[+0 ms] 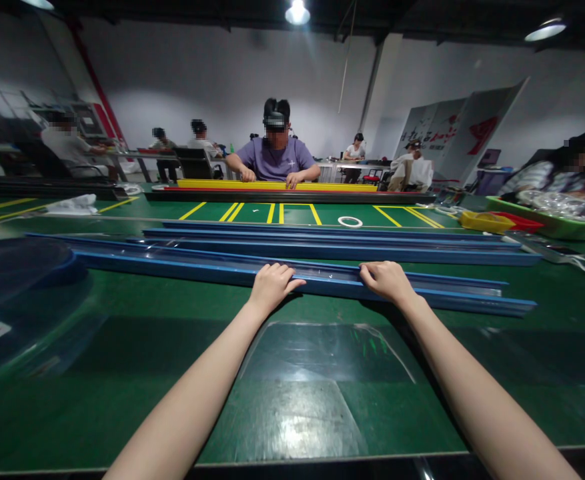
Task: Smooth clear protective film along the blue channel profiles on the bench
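Observation:
A long blue channel-shaped strip (212,268) lies across the green table in front of me, its right end slightly nearer. Clear film lies in its trough and runs toward the large coil of clear plastic (17,280) at the left. My left hand (272,287) is closed over the strip near its middle, thumb pointing right. Further right, my right hand (387,280) has its fingers curled over the far edge of the same strip. Its fingertips are partly hidden, so whether they also pinch the film cannot be seen. More blue strips (342,248) lie just behind.
Across the table (292,427) a person (279,157) handles a yellow strip (272,185). A white tape ring (349,221) lies midway. To the right are a yellow tray (485,222), a red tray (519,221) and a green basin (557,227) of clear rolls.

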`<state>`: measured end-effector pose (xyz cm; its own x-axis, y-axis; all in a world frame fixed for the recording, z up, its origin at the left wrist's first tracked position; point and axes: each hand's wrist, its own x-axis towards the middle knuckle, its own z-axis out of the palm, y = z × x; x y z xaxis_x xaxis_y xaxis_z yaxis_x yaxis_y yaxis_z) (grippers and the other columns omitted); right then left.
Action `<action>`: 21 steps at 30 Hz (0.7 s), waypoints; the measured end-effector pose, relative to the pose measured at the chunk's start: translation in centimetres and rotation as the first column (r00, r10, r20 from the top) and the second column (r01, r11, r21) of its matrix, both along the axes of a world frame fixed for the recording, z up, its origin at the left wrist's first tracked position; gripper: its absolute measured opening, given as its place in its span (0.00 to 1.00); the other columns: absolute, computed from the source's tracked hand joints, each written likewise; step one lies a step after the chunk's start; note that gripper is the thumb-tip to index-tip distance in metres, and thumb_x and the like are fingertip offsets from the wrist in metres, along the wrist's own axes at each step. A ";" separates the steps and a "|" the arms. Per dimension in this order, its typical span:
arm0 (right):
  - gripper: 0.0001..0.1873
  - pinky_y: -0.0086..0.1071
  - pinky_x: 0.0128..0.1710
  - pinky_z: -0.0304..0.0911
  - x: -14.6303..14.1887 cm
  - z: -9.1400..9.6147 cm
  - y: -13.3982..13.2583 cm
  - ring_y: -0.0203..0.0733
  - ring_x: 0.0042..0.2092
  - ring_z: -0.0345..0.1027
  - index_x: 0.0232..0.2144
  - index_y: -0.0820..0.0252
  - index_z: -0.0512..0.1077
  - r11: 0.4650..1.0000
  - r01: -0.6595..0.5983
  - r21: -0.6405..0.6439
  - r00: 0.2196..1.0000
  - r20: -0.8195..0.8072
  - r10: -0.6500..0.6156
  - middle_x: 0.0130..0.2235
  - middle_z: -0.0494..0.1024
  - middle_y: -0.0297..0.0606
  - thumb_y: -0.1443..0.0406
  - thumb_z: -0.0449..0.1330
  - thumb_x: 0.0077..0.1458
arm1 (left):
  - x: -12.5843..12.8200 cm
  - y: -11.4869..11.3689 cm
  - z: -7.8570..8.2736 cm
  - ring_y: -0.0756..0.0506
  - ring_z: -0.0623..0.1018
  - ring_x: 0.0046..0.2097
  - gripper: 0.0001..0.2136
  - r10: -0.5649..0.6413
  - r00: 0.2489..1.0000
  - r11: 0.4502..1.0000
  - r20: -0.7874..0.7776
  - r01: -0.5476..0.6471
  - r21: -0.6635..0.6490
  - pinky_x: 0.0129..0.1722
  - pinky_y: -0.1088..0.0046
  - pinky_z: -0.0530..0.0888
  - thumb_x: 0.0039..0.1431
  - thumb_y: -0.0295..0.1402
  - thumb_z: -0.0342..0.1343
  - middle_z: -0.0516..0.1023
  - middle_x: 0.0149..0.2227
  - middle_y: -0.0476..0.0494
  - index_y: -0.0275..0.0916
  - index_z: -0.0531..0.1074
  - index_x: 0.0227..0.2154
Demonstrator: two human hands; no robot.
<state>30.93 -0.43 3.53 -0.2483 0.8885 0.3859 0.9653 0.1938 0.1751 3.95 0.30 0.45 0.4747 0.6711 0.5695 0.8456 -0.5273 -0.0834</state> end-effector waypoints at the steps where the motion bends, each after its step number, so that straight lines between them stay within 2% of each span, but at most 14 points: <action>1: 0.22 0.29 0.25 0.46 0.0 0.0 0.0 0.39 0.30 0.69 0.22 0.58 0.73 1.000 0.001 0.001 1.000 0.002 -0.001 0.28 0.78 0.40 0.62 0.41 0.55 | 0.0 0.0 0.0 0.47 0.71 0.34 0.20 0.000 1.000 1.000 -0.004 0.000 -0.002 0.32 0.71 0.59 0.58 0.48 0.40 0.75 0.30 0.45 0.38 0.70 0.28; 14: 0.23 0.29 0.26 0.47 -0.1 0.1 0.0 0.39 0.30 0.69 0.22 0.59 0.73 1.000 0.019 -0.017 1.000 0.009 -0.019 0.29 0.78 0.40 0.61 0.41 0.55 | 0.1 0.1 0.9 0.46 0.74 0.32 0.22 0.046 0.997 0.992 -0.062 -0.052 -0.111 0.30 0.74 0.62 0.57 0.49 0.41 0.77 0.28 0.43 0.37 0.71 0.24; 21: 0.23 0.29 0.26 0.47 -0.2 0.2 0.0 0.39 0.29 0.69 0.22 0.59 0.73 0.999 0.028 -0.027 1.000 0.003 -0.028 0.29 0.78 0.41 0.61 0.41 0.55 | 0.0 0.2 1.6 0.46 0.74 0.38 0.22 0.058 0.997 0.974 -0.042 -0.066 -0.215 0.30 0.76 0.63 0.57 0.50 0.41 0.76 0.34 0.45 0.41 0.74 0.34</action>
